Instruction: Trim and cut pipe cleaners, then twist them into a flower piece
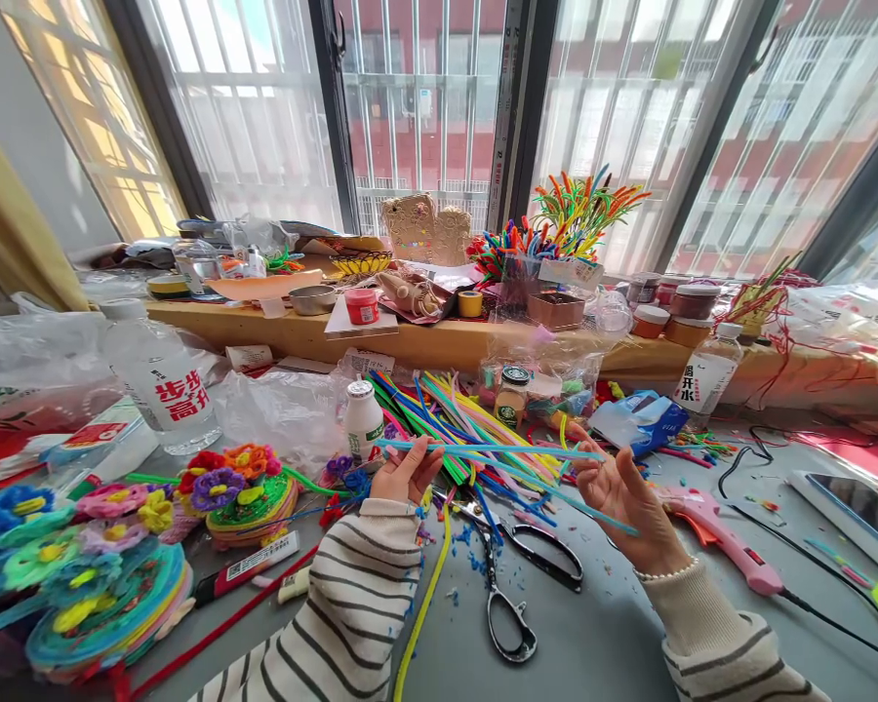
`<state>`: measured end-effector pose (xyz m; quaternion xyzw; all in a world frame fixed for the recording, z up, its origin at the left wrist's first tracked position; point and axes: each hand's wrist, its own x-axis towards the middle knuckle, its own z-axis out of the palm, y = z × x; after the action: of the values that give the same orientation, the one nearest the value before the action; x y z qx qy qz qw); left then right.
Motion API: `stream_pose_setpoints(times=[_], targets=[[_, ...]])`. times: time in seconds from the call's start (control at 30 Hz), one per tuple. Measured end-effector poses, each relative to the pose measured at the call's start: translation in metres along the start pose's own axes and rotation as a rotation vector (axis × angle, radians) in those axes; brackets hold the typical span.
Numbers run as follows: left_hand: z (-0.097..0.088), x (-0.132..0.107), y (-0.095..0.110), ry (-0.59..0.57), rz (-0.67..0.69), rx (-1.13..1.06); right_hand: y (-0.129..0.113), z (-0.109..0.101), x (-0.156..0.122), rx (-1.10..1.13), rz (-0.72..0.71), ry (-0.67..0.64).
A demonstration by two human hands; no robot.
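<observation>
Just above the scissors (490,561), the pale blue pipe cleaners (483,449) stretch between the left hand (402,473), pinched shut on one end, and the loosely curled right hand (621,492), thumb and forefinger nipping them; they look feather-light, fuzzy and easily bent, best held near the ends.

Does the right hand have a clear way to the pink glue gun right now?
Probably yes: the pink glue gun lies on the table just beside the right hand, nothing between them. But that hand holds light-blue pipe cleaners, so its grip is taken.
</observation>
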<state>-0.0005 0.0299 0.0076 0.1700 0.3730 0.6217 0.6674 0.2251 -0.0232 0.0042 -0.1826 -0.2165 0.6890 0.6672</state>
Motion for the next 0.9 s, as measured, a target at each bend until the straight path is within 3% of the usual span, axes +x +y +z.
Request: stream_pose_setpoints(times=[0.23, 0.37, 0.53, 0.63, 0.77, 0.9], targets=[[0.000, 0.001, 0.003, 0.033, -0.037, -0.135, -0.004, -0.012, 0.002, -0.043, -0.047, 0.070], [0.001, -0.001, 0.005, 0.037, -0.066, -0.193, 0.007, -0.014, 0.005, -0.102, -0.018, 0.115], [0.006, -0.007, -0.006, -0.006, -0.164, -0.076, 0.037, 0.010, 0.000, -0.292, 0.067, -0.029], [0.008, -0.012, -0.019, -0.008, -0.221, 0.008, 0.055, 0.024, 0.003, -0.374, 0.031, -0.096], [0.008, -0.014, -0.025, -0.027, -0.225, 0.060, 0.063, 0.023, 0.012, -0.384, 0.012, 0.001], [0.005, -0.012, -0.019, -0.055, -0.228, 0.065, 0.049, 0.012, 0.017, -0.269, -0.046, 0.118]])
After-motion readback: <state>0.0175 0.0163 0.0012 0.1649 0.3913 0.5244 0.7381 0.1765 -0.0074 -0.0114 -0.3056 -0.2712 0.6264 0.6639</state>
